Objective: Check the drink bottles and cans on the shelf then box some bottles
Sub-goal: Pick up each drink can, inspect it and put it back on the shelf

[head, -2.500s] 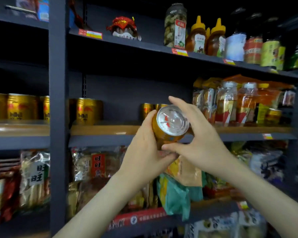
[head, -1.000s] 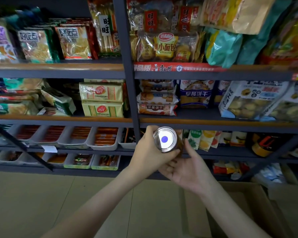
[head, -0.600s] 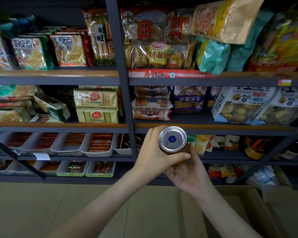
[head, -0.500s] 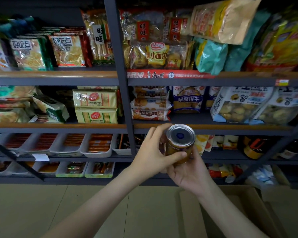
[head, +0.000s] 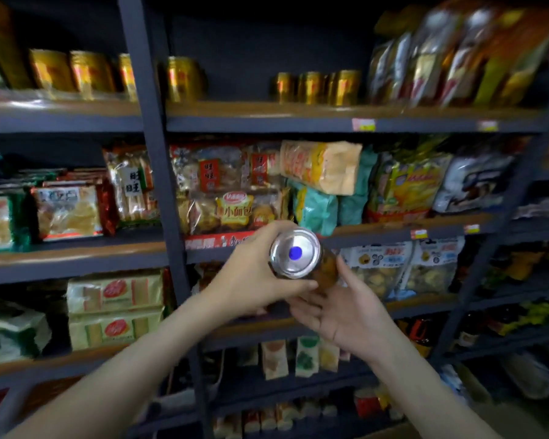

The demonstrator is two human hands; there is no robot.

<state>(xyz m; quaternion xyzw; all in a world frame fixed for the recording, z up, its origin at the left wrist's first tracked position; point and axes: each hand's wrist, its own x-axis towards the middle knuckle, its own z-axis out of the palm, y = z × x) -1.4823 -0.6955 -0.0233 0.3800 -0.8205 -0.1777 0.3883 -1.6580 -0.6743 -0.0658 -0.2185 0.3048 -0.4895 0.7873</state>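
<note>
A gold drink can is tipped so its silver base with a blue dot faces me. My left hand grips it from the left, thumb under the base rim and fingers over the top. My right hand is palm-up below and to the right, fingers touching the can's side. Several matching gold cans stand on the upper shelf, and more gold cans stand in the left bay. The frame is blurred by motion.
A dark upright post divides the shelf bays just left of my hands. Snack bags and biscuit packs fill the middle shelves. Tall pouches crowd the upper right. A cardboard edge shows at the bottom.
The view has swung upward, so the shelf of gold cans is in sight again and the box is nearly gone. The can has risen with both hands still on it.
</note>
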